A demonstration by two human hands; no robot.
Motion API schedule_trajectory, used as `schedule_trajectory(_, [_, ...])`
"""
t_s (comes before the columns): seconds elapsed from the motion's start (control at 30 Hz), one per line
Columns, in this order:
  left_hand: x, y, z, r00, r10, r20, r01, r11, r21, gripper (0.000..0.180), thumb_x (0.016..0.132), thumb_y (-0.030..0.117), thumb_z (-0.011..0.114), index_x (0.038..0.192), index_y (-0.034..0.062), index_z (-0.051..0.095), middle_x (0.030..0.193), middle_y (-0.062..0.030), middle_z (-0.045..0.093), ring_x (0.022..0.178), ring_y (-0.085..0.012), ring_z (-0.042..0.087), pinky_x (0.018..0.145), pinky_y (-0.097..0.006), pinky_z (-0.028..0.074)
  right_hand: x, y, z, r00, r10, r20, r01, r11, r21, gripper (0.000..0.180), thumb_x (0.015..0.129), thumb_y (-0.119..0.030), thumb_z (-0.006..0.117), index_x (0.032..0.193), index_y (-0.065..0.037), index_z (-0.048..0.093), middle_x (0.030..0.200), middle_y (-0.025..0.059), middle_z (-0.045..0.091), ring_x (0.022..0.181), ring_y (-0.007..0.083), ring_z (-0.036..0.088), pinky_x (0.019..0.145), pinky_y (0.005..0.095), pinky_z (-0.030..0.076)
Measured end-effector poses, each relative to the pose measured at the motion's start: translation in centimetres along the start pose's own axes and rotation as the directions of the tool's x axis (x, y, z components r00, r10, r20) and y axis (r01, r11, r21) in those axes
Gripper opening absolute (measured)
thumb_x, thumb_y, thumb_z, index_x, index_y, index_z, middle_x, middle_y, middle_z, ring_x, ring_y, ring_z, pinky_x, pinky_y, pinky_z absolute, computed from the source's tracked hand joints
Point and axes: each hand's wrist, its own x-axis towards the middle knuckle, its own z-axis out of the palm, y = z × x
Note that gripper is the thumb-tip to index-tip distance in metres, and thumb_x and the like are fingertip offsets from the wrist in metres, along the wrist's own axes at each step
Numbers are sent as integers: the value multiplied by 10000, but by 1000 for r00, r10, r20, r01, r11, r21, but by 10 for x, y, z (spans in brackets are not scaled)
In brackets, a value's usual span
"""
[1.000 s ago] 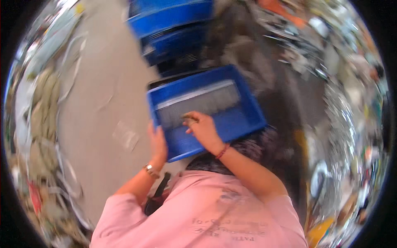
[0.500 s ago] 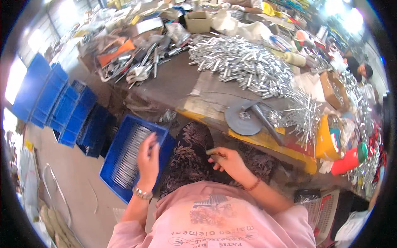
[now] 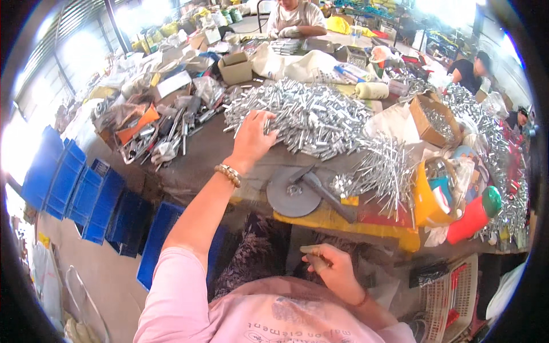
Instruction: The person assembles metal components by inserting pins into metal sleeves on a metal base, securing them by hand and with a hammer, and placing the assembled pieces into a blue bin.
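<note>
My left hand [image 3: 253, 139] reaches over the near left edge of a big heap of short silver metal tubes [image 3: 311, 117] on the bench. Its fingers curve toward the tubes, with a gap between thumb and fingertips. Low over my lap, my right hand [image 3: 336, 270] has its fingers drawn together; dark coverings show on the fingertips. Whatever it may hold cannot be made out. A round grey disc [image 3: 293, 192] with a dark bar [image 3: 330, 197] across it lies by the bench's front edge. Beside my left leg stands a blue bin [image 3: 155, 243], partly hidden by my arm.
Thin metal rods [image 3: 384, 174] lie right of the heap. A yellow container [image 3: 433, 197] and a red bottle [image 3: 470, 224] stand at the bench's right. Stacked blue bins [image 3: 80, 191] lean at left. Opposite, a person [image 3: 294, 22] works; another person [image 3: 470, 73] is at far right.
My left hand has moved from above the blue bin up and right to the tube heap. The right hand stays over my lap. The view has tilted up, bringing a co-worker into sight.
</note>
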Motion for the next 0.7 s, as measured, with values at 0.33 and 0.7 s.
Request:
schedule_trajectory(0.33, [93,-20,35,980,196,28,-197,957,211,604,1030,463,733,1497,95,624,1510,-161,636,1462,-363,537,1233,-487,411,40,-38,-39,692,-717,-84,449,519,-728,463,851,-184,832,1287,-41,768,1331,147,717,1196,377,693,1029,518,546])
schedule_trajectory(0.7, [85,-157,-3,969,-248,8,244,944,-220,650,1152,550,489,1492,16,637,1525,-218,640,1450,-377,562,1225,-443,408,196,-114,-65,879,-474,-48,377,755,-536,704,1011,-299,777,1601,-18,517,1631,237,490,1515,408,487,1259,505,409])
